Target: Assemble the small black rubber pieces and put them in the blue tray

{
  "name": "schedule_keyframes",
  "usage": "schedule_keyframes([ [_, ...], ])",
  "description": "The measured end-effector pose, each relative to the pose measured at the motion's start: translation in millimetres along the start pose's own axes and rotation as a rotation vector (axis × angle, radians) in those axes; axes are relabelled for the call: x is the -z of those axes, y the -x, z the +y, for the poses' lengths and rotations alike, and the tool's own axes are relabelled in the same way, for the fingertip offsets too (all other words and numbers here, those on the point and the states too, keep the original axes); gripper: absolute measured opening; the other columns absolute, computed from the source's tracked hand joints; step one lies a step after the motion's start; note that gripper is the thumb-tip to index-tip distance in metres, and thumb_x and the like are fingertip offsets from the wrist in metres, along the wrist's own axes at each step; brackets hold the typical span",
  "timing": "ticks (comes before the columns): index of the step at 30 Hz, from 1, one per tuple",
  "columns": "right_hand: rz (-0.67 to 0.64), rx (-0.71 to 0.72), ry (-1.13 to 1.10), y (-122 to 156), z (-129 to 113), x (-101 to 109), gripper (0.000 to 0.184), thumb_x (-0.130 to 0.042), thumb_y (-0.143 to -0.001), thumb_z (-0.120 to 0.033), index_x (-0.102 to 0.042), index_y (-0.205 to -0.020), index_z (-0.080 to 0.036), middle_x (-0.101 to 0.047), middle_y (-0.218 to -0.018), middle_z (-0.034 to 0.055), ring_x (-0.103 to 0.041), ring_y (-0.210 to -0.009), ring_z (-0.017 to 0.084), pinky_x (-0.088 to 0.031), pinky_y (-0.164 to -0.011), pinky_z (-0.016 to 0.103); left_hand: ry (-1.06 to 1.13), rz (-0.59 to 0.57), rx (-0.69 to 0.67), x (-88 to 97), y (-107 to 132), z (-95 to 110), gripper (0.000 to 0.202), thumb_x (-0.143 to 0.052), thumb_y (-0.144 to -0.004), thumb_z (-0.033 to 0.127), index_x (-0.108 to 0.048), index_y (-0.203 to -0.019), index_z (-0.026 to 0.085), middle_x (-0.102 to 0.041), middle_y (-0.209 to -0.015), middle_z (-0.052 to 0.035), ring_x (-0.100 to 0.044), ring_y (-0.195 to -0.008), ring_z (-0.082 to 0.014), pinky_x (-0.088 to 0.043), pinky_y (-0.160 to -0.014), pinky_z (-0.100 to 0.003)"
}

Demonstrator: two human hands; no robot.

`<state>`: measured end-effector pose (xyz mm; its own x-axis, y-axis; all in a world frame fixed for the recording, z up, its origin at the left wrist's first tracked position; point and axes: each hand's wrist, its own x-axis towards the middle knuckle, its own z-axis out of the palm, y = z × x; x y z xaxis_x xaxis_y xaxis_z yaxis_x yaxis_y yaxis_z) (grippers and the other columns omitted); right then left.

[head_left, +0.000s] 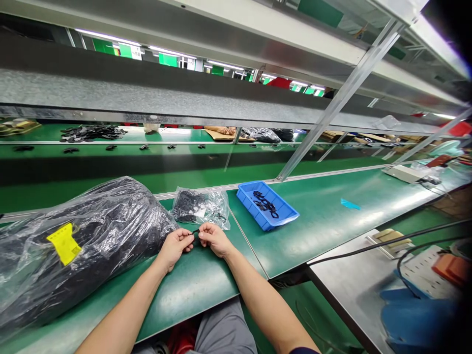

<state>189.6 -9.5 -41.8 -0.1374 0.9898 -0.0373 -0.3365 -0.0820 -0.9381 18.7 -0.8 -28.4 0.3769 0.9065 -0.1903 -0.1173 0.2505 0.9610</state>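
Note:
Between my two hands is a small dark part (195, 231), mostly covered by the fingers, so its exact kind does not show. My left hand (177, 246) pinches its left end with thumb and forefinger. On the other end, my right hand (214, 238) has its fingertips closed. Both hands are just above the green tabletop (195, 280). Right behind them lies a clear plastic bag (201, 206) of black parts. A large clear bag (110, 231) full of black material, with a yellow tag (64, 243), rests beside my left hand.
A blue tray (267, 206) with several black parts stands to the right. Beyond the bench, a green belt (129, 162) carries spaced black pieces. A slanted metal post (339, 98) rises behind the tray. Black cables (368, 246) cross above a metal side table (346, 275).

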Motion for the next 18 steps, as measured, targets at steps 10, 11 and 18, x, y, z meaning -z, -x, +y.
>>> schedule_keyframes([
  [10, 0.704, 0.340, -0.205, 8.3, -74.0, 80.4, 0.036, -0.081, -0.060, -0.028, -0.052, -0.081, -0.021, -0.058, -0.059, -0.0076, -0.056, -0.047, 0.007, -0.042, -0.038, 0.013, 0.012, -0.026, 0.007, 1.2, -2.5, -4.2, 0.036, -0.074, -0.068, 0.045, -0.063, -0.081, 0.013, -0.065, -0.070, -0.0026, -0.059, -0.060, -0.0107, -0.045, -0.058, -0.022],
  [11, 0.764, 0.364, -0.207, 9.7, -86.6, 94.7, 0.035, -0.079, -0.064, -0.028, -0.049, -0.080, -0.021, -0.056, -0.058, -0.0087, -0.055, -0.046, 0.006, -0.042, -0.038, 0.012, 0.009, -0.027, 0.001, 0.8, -2.7, -4.7, 0.036, -0.074, -0.068, 0.045, -0.063, -0.081, 0.013, -0.065, -0.069, -0.0027, -0.059, -0.060, -0.0108, -0.045, -0.057, -0.022],
  [18, 0.866, 0.324, -0.139, 17.0, -112.2, 118.9, 0.021, -0.070, -0.073, -0.018, -0.049, -0.075, -0.017, -0.063, -0.064, -0.0014, -0.061, -0.052, 0.008, -0.049, -0.043, 0.012, -0.037, -0.035, 0.002, 0.9, -3.9, -4.8, 0.037, -0.072, -0.069, 0.047, -0.063, -0.079, 0.013, -0.065, -0.068, -0.0034, -0.058, -0.059, -0.0112, -0.045, -0.058, -0.023],
])
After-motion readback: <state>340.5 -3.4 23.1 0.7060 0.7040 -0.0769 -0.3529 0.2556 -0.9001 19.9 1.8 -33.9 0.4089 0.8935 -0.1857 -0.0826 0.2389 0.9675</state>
